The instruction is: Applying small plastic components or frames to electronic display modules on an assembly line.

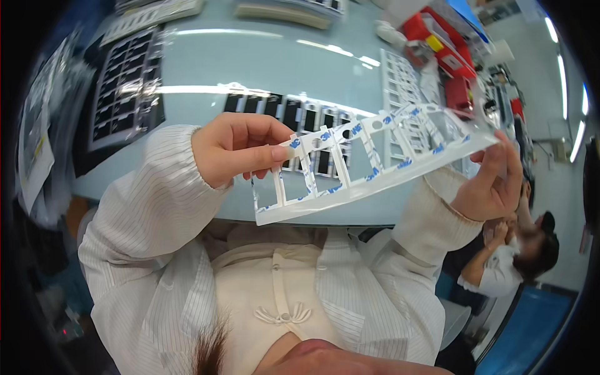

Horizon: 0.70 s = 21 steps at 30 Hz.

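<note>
Above the near edge of the table, a die-cut adhesive sheet (365, 191) is stretched between my hands. It is white and clear with blue print, and has rows of rectangular window openings. My left hand (234, 150) pinches its upper left corner between thumb and fingers. At the other end, my right hand (494, 181) grips the clear film's right edge, so the sheet slants up to the right. Behind it on the table lies a row of black rectangular pieces (292, 115) with white strips, partly hidden by the sheet and my left hand.
A sheet of dark rectangles (122, 90) lies at the left, beside clear plastic bags (47, 150). Stacked trays (284, 15) stand at the back of the glossy table (206, 59). At right are a white cut-out sheet (400, 81), a red bin (459, 59) and another person (494, 269).
</note>
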Each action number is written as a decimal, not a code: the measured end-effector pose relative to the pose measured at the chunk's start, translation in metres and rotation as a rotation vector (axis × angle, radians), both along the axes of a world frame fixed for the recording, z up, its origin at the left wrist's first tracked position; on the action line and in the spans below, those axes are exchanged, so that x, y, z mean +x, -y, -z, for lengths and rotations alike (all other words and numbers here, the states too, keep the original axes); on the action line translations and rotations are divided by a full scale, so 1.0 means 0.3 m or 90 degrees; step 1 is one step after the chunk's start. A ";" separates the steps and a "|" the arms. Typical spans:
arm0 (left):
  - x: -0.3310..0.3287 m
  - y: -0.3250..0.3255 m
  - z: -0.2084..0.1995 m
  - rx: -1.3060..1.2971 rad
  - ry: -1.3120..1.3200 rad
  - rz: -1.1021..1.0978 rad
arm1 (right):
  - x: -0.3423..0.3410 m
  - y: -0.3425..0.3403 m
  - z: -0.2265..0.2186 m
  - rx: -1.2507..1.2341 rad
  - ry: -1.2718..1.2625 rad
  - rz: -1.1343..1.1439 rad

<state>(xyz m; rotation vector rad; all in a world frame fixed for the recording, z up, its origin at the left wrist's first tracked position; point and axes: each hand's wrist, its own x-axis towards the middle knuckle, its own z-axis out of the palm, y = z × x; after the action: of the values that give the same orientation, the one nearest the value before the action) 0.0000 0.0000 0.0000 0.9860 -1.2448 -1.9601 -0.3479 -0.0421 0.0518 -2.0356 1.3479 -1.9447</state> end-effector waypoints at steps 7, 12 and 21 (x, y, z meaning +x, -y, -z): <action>0.116 -0.089 0.029 -0.035 0.081 -0.150 | 0.003 0.068 0.026 -0.046 -0.304 -0.253; 0.139 -0.106 0.027 -0.019 0.072 -0.143 | 0.015 0.078 0.037 -0.078 -0.374 -0.189; 0.130 -0.100 0.009 0.060 0.033 -0.109 | -0.005 0.082 0.068 -0.066 -0.376 -0.127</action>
<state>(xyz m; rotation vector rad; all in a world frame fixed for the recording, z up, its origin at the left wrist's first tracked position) 0.0389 0.0301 -0.0026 1.1571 -1.0654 -1.8837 -0.3493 -0.0668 0.0312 -2.8101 1.0590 -1.4112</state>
